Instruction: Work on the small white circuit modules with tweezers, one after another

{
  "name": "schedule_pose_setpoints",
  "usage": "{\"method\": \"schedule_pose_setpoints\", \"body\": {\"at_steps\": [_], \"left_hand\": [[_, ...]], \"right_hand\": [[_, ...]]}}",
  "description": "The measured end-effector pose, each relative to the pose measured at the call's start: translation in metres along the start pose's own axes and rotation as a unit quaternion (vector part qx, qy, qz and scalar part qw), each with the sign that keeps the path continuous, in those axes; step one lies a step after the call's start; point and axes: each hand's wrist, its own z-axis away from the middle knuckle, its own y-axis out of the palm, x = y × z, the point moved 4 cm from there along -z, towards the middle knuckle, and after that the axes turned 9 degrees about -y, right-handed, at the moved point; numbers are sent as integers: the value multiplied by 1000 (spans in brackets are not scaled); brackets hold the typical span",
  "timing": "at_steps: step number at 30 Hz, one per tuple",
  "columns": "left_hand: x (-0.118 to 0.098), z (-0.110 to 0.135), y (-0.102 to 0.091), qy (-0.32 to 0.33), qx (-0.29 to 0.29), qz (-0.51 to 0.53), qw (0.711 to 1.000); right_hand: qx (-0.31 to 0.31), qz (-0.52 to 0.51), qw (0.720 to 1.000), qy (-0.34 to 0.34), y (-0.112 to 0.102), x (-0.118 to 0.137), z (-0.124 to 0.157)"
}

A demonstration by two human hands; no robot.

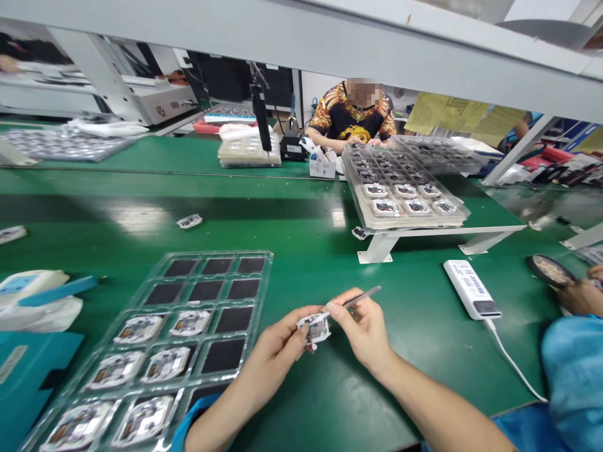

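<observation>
My left hand [277, 345] pinches a small white electronic module [315, 328] above the green bench. My right hand [363, 329] grips metal tweezers [358, 297] whose tip touches the module's top edge. To the left lies a clear plastic tray [264, 263] with several like modules [137, 328] in its near pockets and empty dark pockets farther back.
A raised stand holds a stack of filled trays [459, 216]. A white power bank [471, 289] with a cable lies at right. Loose modules [189, 221] sit on the green belt. Another person [351, 116] sits across; a co-worker's hand [581, 295] and blue sleeve are at right.
</observation>
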Motion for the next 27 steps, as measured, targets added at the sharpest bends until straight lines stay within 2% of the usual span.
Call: {"method": "schedule_pose_setpoints", "body": {"at_steps": [6,12,18,27], "left_hand": [[0,1,2,-32,-11,88,996],[-5,3,-1,-56,-21,210,976],[-6,4,1,-47,-26,198,979],[1,2,3,-19,-11,143,990]], "right_hand": [[-8,-9,1000,-6,0,0,1],[-64,-49,997,-14,-5,1,2],[-43,-74,996,-37,-1,1,4],[-14,-145,989,-20,5,1,2]]}}
